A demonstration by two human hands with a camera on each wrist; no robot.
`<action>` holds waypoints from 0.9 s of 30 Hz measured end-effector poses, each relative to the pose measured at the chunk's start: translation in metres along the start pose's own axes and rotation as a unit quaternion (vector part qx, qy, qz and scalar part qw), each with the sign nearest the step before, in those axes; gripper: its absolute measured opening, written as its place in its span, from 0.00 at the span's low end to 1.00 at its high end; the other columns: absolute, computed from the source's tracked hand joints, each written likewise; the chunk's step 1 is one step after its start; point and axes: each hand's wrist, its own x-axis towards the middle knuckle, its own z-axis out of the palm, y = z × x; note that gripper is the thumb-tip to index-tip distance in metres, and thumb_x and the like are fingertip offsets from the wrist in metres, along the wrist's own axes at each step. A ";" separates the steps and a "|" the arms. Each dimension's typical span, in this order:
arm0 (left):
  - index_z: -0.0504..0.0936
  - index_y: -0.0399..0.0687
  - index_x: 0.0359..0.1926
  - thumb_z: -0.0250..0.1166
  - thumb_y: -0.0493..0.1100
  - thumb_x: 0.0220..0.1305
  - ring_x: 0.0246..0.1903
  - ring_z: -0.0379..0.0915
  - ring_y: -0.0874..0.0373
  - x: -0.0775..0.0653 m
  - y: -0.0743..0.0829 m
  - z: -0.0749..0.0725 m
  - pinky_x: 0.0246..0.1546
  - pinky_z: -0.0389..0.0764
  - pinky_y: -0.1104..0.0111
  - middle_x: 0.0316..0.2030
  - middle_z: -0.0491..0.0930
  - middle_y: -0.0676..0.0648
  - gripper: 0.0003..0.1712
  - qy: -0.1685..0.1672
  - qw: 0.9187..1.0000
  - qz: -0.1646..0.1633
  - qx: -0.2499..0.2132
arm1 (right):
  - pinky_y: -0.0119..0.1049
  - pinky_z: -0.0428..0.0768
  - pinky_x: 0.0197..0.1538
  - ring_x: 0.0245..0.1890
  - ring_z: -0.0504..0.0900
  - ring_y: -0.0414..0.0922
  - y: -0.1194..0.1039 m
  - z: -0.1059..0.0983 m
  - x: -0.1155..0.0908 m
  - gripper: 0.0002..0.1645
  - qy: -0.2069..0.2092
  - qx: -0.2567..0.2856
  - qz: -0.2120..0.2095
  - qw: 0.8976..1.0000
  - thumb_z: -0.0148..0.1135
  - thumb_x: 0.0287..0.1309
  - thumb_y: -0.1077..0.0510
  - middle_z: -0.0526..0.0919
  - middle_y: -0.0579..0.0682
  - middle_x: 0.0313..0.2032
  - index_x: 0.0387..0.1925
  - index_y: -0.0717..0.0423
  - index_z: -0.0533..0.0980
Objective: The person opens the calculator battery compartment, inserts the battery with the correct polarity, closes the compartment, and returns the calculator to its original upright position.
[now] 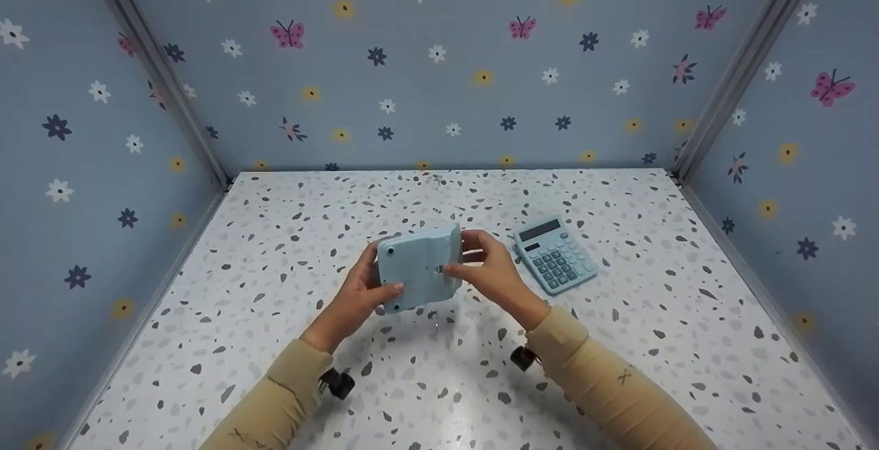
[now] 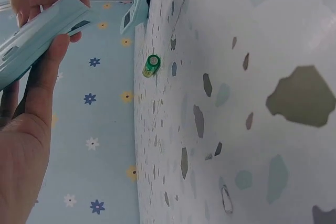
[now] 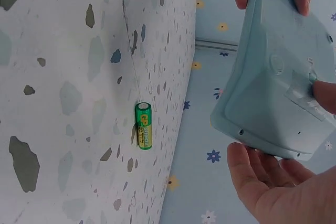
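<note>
A light-blue calculator (image 1: pixel 415 268) is held up off the table, its back with small dark feet turned toward the head camera. My left hand (image 1: pixel 354 292) grips one side, thumb over the back and fingers behind. At the other end, my right hand (image 1: pixel 496 271) holds the edge, with its thumb on the battery cover (image 3: pixel 305 98) and its fingers underneath. A green and yellow GP battery (image 3: pixel 143 126) lies on the table below the calculator; the head view does not show it. The keys of the held calculator face away, hidden.
A second light-blue calculator (image 1: pixel 556 255) lies face up on the speckled white table (image 1: pixel 275 230), to the right of the hands. Flowered blue panels (image 1: pixel 439 58) stand at the back and both sides, joined by grey corner posts (image 1: pixel 748 58).
</note>
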 end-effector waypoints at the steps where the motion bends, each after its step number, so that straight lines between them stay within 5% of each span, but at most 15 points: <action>1: 0.55 0.52 0.83 0.68 0.37 0.74 0.73 0.71 0.34 0.000 0.001 0.000 0.69 0.77 0.37 0.77 0.70 0.32 0.45 0.001 1.000 0.000 0.006 | 0.55 0.86 0.63 0.60 0.84 0.56 0.000 -0.001 0.000 0.39 -0.002 -0.004 -0.002 1.000 0.79 0.57 0.57 0.83 0.58 0.60 0.69 0.57 0.77; 6: 0.57 0.53 0.83 0.69 0.37 0.74 0.75 0.70 0.33 0.001 0.002 0.001 0.70 0.75 0.35 0.78 0.68 0.33 0.44 -0.005 0.999 0.009 0.032 | 0.46 0.85 0.56 0.56 0.82 0.54 0.000 -0.008 -0.001 0.37 -0.015 -0.017 -0.015 1.000 0.78 0.59 0.53 0.83 0.57 0.56 0.69 0.57 0.78; 12: 0.59 0.48 0.81 0.67 0.35 0.76 0.73 0.72 0.30 0.001 0.005 0.004 0.68 0.77 0.34 0.76 0.70 0.31 0.40 -0.029 0.997 0.042 0.063 | 0.34 0.84 0.48 0.44 0.83 0.44 -0.003 -0.015 0.000 0.32 -0.039 0.001 -0.012 0.999 0.68 0.72 0.50 0.84 0.59 0.52 0.70 0.63 0.77; 15: 0.60 0.47 0.81 0.66 0.35 0.76 0.70 0.74 0.29 0.001 0.006 0.006 0.66 0.80 0.35 0.74 0.71 0.30 0.39 -0.041 0.994 0.050 0.085 | 0.36 0.87 0.47 0.42 0.87 0.43 -0.004 -0.017 0.001 0.33 -0.045 -0.002 0.001 0.999 0.64 0.76 0.49 0.86 0.61 0.52 0.70 0.67 0.75; 21: 0.62 0.48 0.81 0.65 0.36 0.77 0.67 0.77 0.29 -0.002 0.005 0.010 0.61 0.85 0.39 0.75 0.71 0.30 0.37 -0.059 0.988 0.057 0.127 | 0.44 0.92 0.49 0.46 0.92 0.57 -0.007 -0.017 0.004 0.32 -0.045 -0.003 0.037 0.998 0.63 0.78 0.48 0.88 0.65 0.54 0.67 0.71 0.76; 27: 0.66 0.51 0.80 0.65 0.35 0.78 0.65 0.81 0.33 -0.002 0.007 0.016 0.58 0.88 0.44 0.72 0.74 0.33 0.35 -0.067 0.978 0.091 0.175 | 0.40 0.93 0.46 0.46 0.93 0.57 -0.011 -0.017 0.005 0.38 -0.046 0.039 0.086 0.994 0.64 0.77 0.48 0.86 0.69 0.58 0.73 0.74 0.70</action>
